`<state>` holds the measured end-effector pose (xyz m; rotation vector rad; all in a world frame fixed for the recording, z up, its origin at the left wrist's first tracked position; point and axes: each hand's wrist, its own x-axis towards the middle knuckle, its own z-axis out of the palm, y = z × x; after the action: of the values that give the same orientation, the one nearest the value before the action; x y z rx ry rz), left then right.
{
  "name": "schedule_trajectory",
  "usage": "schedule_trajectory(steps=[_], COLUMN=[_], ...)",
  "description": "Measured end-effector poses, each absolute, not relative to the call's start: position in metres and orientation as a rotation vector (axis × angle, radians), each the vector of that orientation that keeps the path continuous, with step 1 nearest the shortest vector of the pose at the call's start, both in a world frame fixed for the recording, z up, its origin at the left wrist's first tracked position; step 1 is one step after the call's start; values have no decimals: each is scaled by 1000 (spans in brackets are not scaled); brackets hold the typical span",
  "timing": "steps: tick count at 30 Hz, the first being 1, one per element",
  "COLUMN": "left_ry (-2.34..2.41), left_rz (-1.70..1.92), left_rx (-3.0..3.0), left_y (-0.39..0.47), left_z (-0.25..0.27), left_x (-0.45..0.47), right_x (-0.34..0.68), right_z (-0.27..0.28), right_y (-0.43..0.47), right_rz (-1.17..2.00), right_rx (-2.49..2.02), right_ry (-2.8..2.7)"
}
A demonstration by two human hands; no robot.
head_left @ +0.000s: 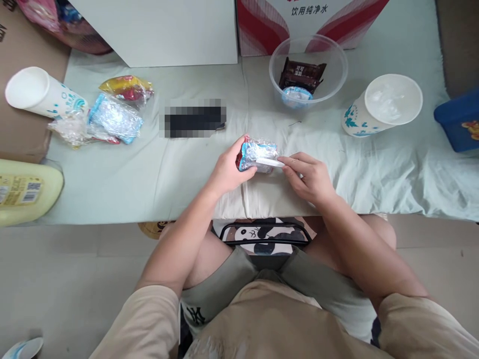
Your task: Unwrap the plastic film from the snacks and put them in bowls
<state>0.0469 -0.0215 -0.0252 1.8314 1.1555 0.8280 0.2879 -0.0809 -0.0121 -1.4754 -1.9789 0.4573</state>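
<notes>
In the left hand (227, 169) shines a crinkled, blue-edged packet (260, 150).

Packet (259, 149) partly hidden by left hand (229, 168); dark object (194, 120) pixelated; yellow jug (41, 192) cut by left edge.

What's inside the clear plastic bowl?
The bowl holds a dark brown packet and a blue-and-white packet nearer the front edge. Whatever lies directly beneath those two is covered, so I can't tell.
</notes>
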Motion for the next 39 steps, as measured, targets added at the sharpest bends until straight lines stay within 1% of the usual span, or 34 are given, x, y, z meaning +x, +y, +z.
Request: schedule_trajectory(steps=[7,12,15,19,22,24,26,29,33,36,39], left_ry=[1205,1272,1340,1473,1466,1438,1409,1319,1178,1065,1064], left_rz=[807,851,807,862,882,862,892,962,980,954,938], left_rx=[1786,1731,1771,1949,2090,2151,2166,2064,1580,1176,992], left_y=[-19,-13,-11,-9,-11,-14,-17,-21,-25,-23,-16], left_z=[-24,-25,-25,-26,-27,-24,-20,-11,-7,-9,-11], left_x=[48,40,33,29,36,43,49,56,62,61,53], right_x=[298,323,340,353,350,344,335,318,296,288,288], right_z=[-13,-9,-9,-16,-21,-22,-21,-19,-19,-17,-16], right_y=[-77,-74,-74,-73,-71,-70,-69,-71,-76,-78,-78], right_rz=[423,412,386,219,55,9,38,191,492,609,608], right_rx=[-1566,-1666,-1733,-1872,-1979,-1981,-1880,-1655,-1403,-1363,-1406], right_ry=[-1966,-1956,-1940,-1820,-1714,-1691,-1747,-1875,-2004,-2012,-1953])
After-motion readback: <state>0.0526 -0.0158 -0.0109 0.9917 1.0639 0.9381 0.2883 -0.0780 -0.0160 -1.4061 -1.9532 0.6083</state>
